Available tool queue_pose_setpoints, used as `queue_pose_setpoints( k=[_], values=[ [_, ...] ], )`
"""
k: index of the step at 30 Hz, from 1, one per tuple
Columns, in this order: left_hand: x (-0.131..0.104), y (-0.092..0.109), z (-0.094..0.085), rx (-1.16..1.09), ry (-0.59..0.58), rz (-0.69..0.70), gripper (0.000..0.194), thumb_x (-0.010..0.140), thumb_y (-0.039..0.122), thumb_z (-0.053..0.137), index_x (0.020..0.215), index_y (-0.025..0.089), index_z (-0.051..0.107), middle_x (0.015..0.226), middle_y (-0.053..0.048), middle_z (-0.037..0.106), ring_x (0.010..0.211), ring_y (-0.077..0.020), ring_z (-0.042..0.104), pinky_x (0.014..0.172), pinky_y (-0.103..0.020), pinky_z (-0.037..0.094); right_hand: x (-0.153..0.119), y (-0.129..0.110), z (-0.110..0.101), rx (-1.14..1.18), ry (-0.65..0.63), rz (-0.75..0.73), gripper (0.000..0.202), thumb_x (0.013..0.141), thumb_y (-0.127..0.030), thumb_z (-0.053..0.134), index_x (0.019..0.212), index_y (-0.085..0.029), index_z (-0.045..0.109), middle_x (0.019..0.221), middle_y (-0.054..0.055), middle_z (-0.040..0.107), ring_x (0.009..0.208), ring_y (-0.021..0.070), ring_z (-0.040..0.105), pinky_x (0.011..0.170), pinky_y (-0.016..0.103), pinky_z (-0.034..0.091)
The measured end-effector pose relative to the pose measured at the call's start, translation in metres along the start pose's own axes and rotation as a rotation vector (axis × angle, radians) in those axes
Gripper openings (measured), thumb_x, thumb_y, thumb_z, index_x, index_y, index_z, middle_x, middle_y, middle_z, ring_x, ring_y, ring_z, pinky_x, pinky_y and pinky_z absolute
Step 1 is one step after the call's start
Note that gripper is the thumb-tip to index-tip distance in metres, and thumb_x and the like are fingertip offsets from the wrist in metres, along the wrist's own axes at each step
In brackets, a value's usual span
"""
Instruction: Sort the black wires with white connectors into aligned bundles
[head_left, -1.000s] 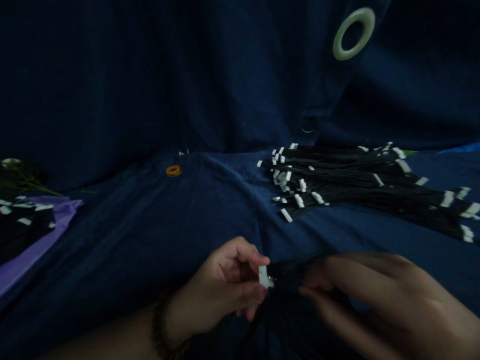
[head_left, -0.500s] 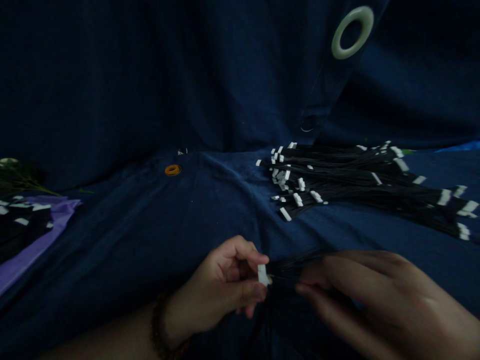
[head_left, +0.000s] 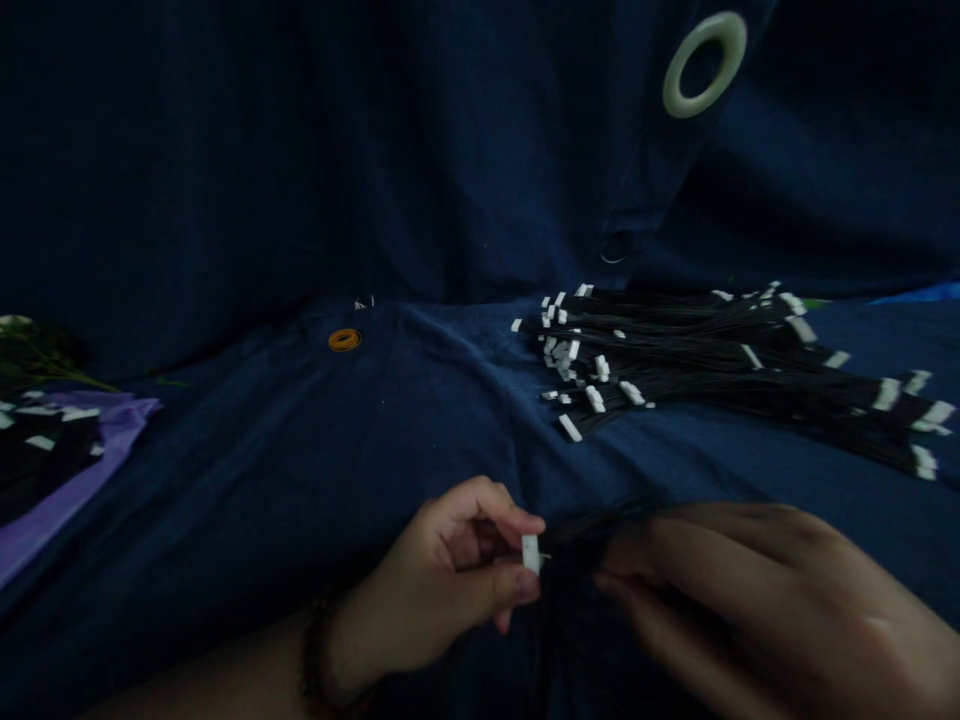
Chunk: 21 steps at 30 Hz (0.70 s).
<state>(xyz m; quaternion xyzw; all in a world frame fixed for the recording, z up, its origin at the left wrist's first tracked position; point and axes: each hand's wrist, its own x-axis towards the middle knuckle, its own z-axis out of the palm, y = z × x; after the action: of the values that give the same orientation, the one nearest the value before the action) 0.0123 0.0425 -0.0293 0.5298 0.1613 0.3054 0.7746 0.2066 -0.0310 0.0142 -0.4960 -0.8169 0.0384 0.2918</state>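
Fingers of your left hand (head_left: 431, 580) pinch a connector (head_left: 531, 553); your right hand's (head_left: 787, 600) nearly meet, hold unclear. Wire tip (head_left: 546, 556) at connector, seating unclear; cables (head_left: 690, 345) far right.

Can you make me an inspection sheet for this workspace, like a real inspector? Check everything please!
Surface: dark blue cloth, wrinkled.
Things in hand: small white connector; dark strands to its right, hard to make out.
Clutter: orange coil; purple sheet at the left edge.
Hands: left hand pinches the connector; right hand is by the strands, its grip too dark to tell.
Cables: heap of black cables with white ends, beyond the right hand.
Surroundings: hanging blue backdrop; pale ring at upper right; leafy stems at far left.
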Motion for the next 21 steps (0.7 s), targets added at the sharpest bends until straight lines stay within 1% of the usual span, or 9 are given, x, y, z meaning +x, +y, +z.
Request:
queue_pose_setpoints(
  k=[4, 7, 11, 15, 18, 20, 21],
  values=[
    [0.001, -0.001, 0.000, -0.001, -0.016, 0.013, 0.024, 0.076, 0.006, 0.058, 0.092, 0.023, 0.057, 0.080, 0.004, 0.049, 0.055, 0.0026, 0.046, 0.047, -0.004, 0.042, 0.002, 0.001, 0.000, -0.018, -0.042, -0.019, 0.024, 0.089, -0.020, 0.035, 0.085, -0.022, 0.058, 0.070, -0.002, 0.060, 0.055, 0.0091, 0.055, 0.051, 0.023, 0.038],
    [0.001, 0.000, 0.000, 0.010, -0.019, 0.011, 0.023, 0.076, 0.005, 0.058, 0.091, 0.022, 0.057, 0.079, 0.004, 0.048, 0.054, 0.0030, 0.046, 0.047, -0.004, 0.041, 0.003, 0.001, 0.001, -0.016, -0.047, -0.024, 0.024, 0.089, -0.019, 0.034, 0.085, -0.022, 0.058, 0.070, -0.002, 0.060, 0.054, 0.0089, 0.054, 0.050, 0.023, 0.038],
    [0.000, 0.002, 0.003, 0.019, 0.011, -0.034, 0.021, 0.074, 0.006, 0.060, 0.090, 0.020, 0.056, 0.079, 0.003, 0.049, 0.057, 0.0007, 0.049, 0.048, -0.007, 0.043, 0.003, -0.001, 0.002, 0.022, -0.060, -0.012, 0.021, 0.088, -0.018, 0.037, 0.087, -0.021, 0.057, 0.070, -0.003, 0.060, 0.056, 0.0086, 0.055, 0.052, 0.023, 0.038],
    [0.000, 0.000, 0.000, 0.015, 0.021, -0.092, 0.019, 0.073, 0.011, 0.063, 0.088, 0.018, 0.055, 0.076, 0.003, 0.051, 0.052, 0.0011, 0.048, 0.044, -0.007, 0.040, 0.003, -0.002, 0.004, 0.022, -0.087, -0.021, 0.019, 0.088, -0.017, 0.038, 0.086, -0.021, 0.057, 0.070, -0.003, 0.059, 0.055, 0.0087, 0.053, 0.052, 0.023, 0.038],
    [0.004, 0.000, -0.003, 0.027, 0.103, -0.156, 0.025, 0.072, 0.021, 0.066, 0.093, 0.017, 0.053, 0.075, 0.002, 0.053, 0.046, -0.0002, 0.048, 0.038, -0.008, 0.034, 0.009, 0.006, 0.000, 0.008, -0.100, -0.027, 0.013, 0.088, -0.018, 0.042, 0.088, -0.022, 0.055, 0.073, -0.003, 0.058, 0.059, 0.0085, 0.054, 0.056, 0.023, 0.040],
    [0.006, 0.004, -0.004, 0.016, 0.219, -0.225, 0.032, 0.071, 0.025, 0.068, 0.098, 0.017, 0.052, 0.071, 0.003, 0.053, 0.043, -0.0008, 0.047, 0.036, -0.009, 0.031, 0.014, 0.013, -0.007, -0.073, -0.082, -0.016, 0.009, 0.087, -0.021, 0.045, 0.091, -0.023, 0.053, 0.077, -0.003, 0.058, 0.063, 0.0095, 0.055, 0.058, 0.024, 0.041],
    [0.007, 0.007, -0.003, -0.003, 0.290, -0.262, 0.034, 0.071, 0.024, 0.067, 0.100, 0.017, 0.052, 0.071, 0.003, 0.053, 0.044, -0.0008, 0.048, 0.037, -0.008, 0.032, 0.016, 0.016, -0.012, -0.140, -0.037, -0.008, 0.010, 0.087, -0.023, 0.046, 0.094, -0.023, 0.052, 0.081, -0.002, 0.058, 0.067, 0.0109, 0.056, 0.060, 0.025, 0.042]
  ],
)
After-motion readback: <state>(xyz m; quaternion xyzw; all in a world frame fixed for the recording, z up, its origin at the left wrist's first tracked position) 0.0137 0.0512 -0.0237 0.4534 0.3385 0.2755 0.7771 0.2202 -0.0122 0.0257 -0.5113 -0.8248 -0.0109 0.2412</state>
